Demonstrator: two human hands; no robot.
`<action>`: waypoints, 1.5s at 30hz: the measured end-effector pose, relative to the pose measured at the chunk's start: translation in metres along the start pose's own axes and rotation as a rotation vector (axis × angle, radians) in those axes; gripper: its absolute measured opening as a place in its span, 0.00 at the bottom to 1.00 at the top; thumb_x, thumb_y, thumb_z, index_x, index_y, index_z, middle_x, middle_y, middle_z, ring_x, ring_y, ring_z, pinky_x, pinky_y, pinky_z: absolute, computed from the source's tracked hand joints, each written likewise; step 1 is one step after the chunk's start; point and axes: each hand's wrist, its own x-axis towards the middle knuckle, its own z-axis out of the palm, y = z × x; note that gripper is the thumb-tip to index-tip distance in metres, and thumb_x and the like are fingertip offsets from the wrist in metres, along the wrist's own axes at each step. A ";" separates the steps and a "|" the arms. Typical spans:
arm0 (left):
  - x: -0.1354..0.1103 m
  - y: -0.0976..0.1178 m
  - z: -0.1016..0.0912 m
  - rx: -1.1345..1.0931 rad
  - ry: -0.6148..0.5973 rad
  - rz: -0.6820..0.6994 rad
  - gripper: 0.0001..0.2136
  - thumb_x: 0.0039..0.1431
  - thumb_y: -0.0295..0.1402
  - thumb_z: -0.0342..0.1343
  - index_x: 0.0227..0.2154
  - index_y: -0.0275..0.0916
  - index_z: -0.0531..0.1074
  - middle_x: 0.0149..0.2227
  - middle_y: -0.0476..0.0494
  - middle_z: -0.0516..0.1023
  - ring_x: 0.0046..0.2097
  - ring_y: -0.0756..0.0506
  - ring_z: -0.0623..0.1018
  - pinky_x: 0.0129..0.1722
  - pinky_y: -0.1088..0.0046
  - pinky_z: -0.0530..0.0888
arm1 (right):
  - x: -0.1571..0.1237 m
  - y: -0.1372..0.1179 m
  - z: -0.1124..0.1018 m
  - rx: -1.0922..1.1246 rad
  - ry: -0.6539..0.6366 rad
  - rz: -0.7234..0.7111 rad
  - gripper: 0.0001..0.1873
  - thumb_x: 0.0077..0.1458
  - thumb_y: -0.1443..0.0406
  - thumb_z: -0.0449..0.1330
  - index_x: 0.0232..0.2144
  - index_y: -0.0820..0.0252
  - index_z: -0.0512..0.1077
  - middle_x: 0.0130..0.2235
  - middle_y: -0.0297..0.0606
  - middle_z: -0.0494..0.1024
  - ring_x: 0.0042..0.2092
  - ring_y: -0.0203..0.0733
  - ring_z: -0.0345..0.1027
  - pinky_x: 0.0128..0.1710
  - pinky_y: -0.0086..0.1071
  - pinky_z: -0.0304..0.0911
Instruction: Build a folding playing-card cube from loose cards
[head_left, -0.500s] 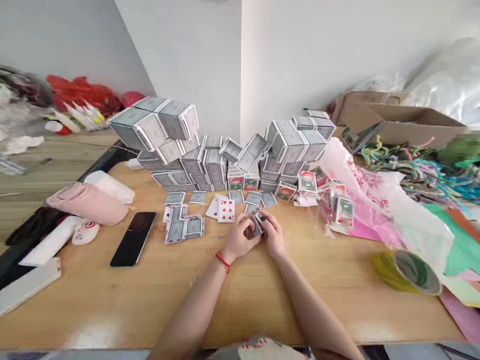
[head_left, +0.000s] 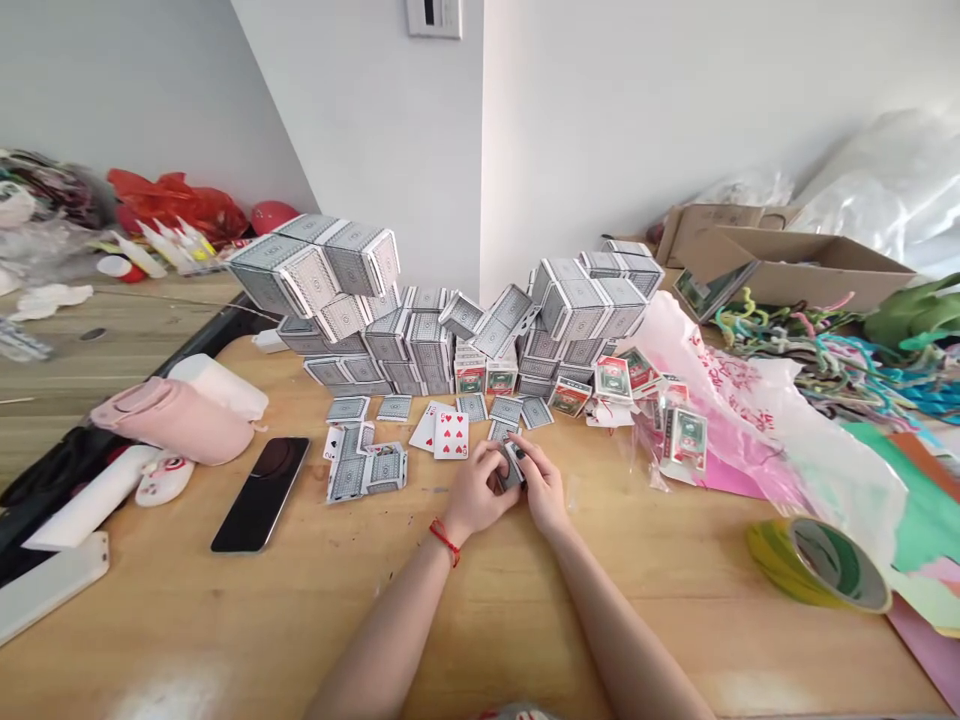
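Observation:
Between my two hands is a playing card [head_left: 511,470], dark-backed and partly covered by the fingers; whether it is folded or more than one card I cannot tell. My left hand [head_left: 478,488], with a red cord at the wrist, grips its left side. The fingers of my right hand [head_left: 541,487] close on its right side. Just beyond lie loose cards, among them a six of hearts [head_left: 451,436] face up and several face-down cards [head_left: 505,410]. Left of my hands rests a group of folded cards [head_left: 367,465].
Behind stand stacked blocks made of cards [head_left: 337,258], the left one overhanging. Card boxes [head_left: 613,378] sit right of centre. A phone [head_left: 261,495] and pink roll [head_left: 176,420] lie left, a tape roll [head_left: 817,563] right, near a plastic bag [head_left: 795,420] and cardboard box [head_left: 817,265].
The view has tilted up slightly, so things sit lower in the picture. Both hands stay together on the card, with the fingers shifted a little.

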 end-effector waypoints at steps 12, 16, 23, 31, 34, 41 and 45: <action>0.001 -0.001 0.001 -0.011 0.010 0.011 0.07 0.45 0.27 0.54 0.25 0.38 0.60 0.38 0.46 0.62 0.27 0.55 0.64 0.26 0.77 0.65 | -0.001 0.001 0.001 -0.105 -0.059 -0.096 0.18 0.54 0.60 0.52 0.46 0.54 0.70 0.45 0.40 0.71 0.48 0.44 0.63 0.51 0.40 0.58; 0.001 0.001 0.000 -0.017 0.007 0.023 0.06 0.46 0.27 0.53 0.25 0.38 0.60 0.37 0.46 0.62 0.27 0.54 0.64 0.26 0.76 0.65 | -0.002 0.000 0.002 -0.127 -0.059 -0.112 0.19 0.54 0.58 0.53 0.48 0.53 0.70 0.44 0.41 0.70 0.48 0.44 0.64 0.50 0.40 0.59; 0.001 0.002 -0.002 -0.024 -0.010 -0.002 0.07 0.44 0.25 0.52 0.24 0.38 0.58 0.35 0.48 0.62 0.26 0.54 0.62 0.25 0.77 0.63 | -0.002 0.002 -0.005 -0.071 -0.175 -0.081 0.22 0.58 0.55 0.45 0.51 0.53 0.67 0.48 0.40 0.67 0.51 0.44 0.61 0.54 0.39 0.54; 0.003 -0.001 -0.002 -0.035 -0.005 -0.003 0.07 0.44 0.25 0.52 0.24 0.38 0.58 0.36 0.49 0.62 0.26 0.54 0.62 0.26 0.77 0.63 | 0.000 0.000 -0.004 -0.047 -0.132 -0.045 0.19 0.54 0.56 0.53 0.47 0.54 0.70 0.47 0.39 0.70 0.50 0.45 0.62 0.53 0.39 0.55; 0.003 -0.001 -0.001 -0.002 0.024 0.012 0.07 0.44 0.25 0.51 0.23 0.38 0.58 0.37 0.47 0.64 0.27 0.53 0.63 0.27 0.76 0.63 | 0.001 0.000 -0.003 -0.027 -0.112 -0.026 0.18 0.52 0.57 0.55 0.45 0.53 0.71 0.46 0.38 0.71 0.51 0.45 0.62 0.53 0.40 0.54; 0.000 0.001 0.001 0.084 0.065 0.068 0.06 0.45 0.26 0.53 0.23 0.39 0.59 0.44 0.43 0.67 0.37 0.48 0.70 0.36 0.71 0.68 | 0.003 0.006 -0.001 0.190 -0.054 0.146 0.21 0.48 0.56 0.60 0.45 0.55 0.71 0.49 0.41 0.71 0.51 0.47 0.63 0.50 0.40 0.59; -0.003 0.001 0.001 0.098 0.103 0.076 0.07 0.44 0.25 0.54 0.24 0.39 0.60 0.46 0.42 0.67 0.40 0.46 0.71 0.37 0.70 0.68 | 0.003 0.002 -0.001 0.373 -0.091 0.291 0.30 0.43 0.57 0.64 0.50 0.53 0.65 0.44 0.39 0.74 0.41 0.42 0.69 0.41 0.36 0.65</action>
